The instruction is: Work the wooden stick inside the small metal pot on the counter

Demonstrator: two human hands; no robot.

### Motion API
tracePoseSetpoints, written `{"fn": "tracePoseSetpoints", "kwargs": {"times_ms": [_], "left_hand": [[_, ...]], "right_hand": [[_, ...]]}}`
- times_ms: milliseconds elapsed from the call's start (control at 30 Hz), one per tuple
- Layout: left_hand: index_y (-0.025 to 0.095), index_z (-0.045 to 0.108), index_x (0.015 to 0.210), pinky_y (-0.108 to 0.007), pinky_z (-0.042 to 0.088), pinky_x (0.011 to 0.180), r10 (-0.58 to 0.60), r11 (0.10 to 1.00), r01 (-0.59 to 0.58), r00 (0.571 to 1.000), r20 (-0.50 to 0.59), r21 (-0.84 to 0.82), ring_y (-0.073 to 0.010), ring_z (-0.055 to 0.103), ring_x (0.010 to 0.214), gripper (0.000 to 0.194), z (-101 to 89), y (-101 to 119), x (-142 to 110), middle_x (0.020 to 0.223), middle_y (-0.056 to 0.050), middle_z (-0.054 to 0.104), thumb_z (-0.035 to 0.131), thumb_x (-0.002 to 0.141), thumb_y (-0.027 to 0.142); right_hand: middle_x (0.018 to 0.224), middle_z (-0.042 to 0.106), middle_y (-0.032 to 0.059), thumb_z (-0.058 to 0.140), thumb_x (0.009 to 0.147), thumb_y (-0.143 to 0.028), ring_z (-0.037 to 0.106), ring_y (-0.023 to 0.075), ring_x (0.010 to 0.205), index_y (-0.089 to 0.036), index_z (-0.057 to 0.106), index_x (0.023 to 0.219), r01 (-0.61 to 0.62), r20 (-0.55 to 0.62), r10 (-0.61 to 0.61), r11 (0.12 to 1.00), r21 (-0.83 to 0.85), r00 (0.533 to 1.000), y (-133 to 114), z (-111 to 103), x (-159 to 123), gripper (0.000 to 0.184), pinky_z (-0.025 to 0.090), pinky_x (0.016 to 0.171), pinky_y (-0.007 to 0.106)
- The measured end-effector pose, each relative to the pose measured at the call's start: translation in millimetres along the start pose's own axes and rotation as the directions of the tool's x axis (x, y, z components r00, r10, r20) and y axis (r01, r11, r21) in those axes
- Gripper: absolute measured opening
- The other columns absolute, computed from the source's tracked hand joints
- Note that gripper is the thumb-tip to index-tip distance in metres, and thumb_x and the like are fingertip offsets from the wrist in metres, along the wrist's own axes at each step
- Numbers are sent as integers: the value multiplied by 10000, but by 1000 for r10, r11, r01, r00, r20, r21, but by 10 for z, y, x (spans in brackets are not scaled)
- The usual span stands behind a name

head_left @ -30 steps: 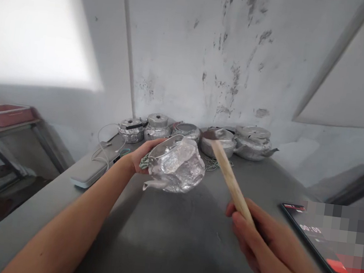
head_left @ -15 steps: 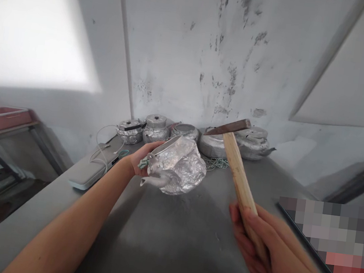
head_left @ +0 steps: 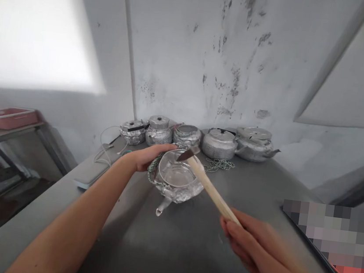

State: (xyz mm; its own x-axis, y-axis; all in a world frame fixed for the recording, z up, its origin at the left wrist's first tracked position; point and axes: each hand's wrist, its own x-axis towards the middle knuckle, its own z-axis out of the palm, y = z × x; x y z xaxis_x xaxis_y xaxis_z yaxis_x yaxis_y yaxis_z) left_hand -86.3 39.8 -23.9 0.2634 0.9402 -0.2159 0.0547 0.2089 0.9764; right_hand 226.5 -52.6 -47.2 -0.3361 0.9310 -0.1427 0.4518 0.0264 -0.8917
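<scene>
Left hand point(head_left: 151, 155) steadies kettle point(head_left: 179, 194) by grey wall point(head_left: 180, 43).

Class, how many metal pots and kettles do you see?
6. One kettle is in the left hand; five others stand along the wall: far-left one, second one, middle one, fourth one and far-right one. More may be hidden behind them.

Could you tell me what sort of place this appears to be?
Probably a small metalworking workshop: metal kettles stand on a grey table by a stained wall, and the right hand holds a hammer.
</scene>
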Motion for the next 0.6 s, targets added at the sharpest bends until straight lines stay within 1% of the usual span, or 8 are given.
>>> {"fn": "tracePoseSetpoints", "kwargs": {"times_ms": [67,100,233,333,367,467,533,600], "left_hand": [[183,741,1102,-403,545,933,0,999,0,1000,-9,53,-320,707,1035,496,-5,46,-25,1022,-126,772,693,841,602],[193,736,1133,-406,524,973,6,997,-5,1000,-16,80,-329,683,1103,495,-10,63,-36,1086,-125,764,696,844,593],[265,720,1199,-399,417,1102,66,986,-60,997,-30,157,-341,518,1347,438,15,103,-65,1285,-76,701,725,833,506],[277,722,1193,-396,392,1116,130,968,-121,991,-26,221,-368,429,1411,443,141,142,-101,1368,-65,646,758,794,465],[270,718,1204,-404,405,1095,180,935,-162,983,-29,316,-393,437,1394,471,204,162,-122,1390,-80,624,768,780,468],[242,668,1316,-424,433,1015,235,777,-170,971,-29,606,-433,516,1272,647,414,230,-208,1431,-125,566,805,733,489],[198,627,1374,-418,443,970,251,694,-170,968,-14,700,-444,532,1221,761,535,258,-265,1377,-169,577,803,719,543],[191,593,1411,-405,442,949,269,626,-179,963,5,759,-438,519,1213,812,616,260,-304,1339,-179,581,773,731,597]], "right_hand": [[852,680,47,504,908,-653,597,239,808,-250,617,744,68,30,-63,972,-226,998,-19,-2,19,450,485,679,306],[861,688,51,464,930,-633,601,244,804,-250,597,731,80,46,-69,953,-291,997,-20,1,29,452,475,660,313],[877,710,63,387,969,-562,620,256,801,-249,578,747,81,83,-54,927,-366,995,7,21,53,429,439,613,331],[824,707,62,404,976,-539,620,259,764,-248,578,722,63,94,-28,919,-390,995,40,28,56,424,406,597,345],[799,701,58,412,982,-532,618,258,755,-249,575,710,60,99,-23,918,-392,995,55,30,57,425,400,598,348],[755,683,48,476,977,-520,618,255,766,-247,590,686,64,87,-36,939,-338,996,109,43,64,415,411,613,347],[767,679,47,556,943,-522,610,241,775,-241,625,697,13,71,5,969,-246,997,132,62,63,380,434,625,328],[733,643,32,562,941,-525,573,194,694,-228,650,735,-80,85,93,985,-153,992,121,92,51,372,437,584,291]]}}
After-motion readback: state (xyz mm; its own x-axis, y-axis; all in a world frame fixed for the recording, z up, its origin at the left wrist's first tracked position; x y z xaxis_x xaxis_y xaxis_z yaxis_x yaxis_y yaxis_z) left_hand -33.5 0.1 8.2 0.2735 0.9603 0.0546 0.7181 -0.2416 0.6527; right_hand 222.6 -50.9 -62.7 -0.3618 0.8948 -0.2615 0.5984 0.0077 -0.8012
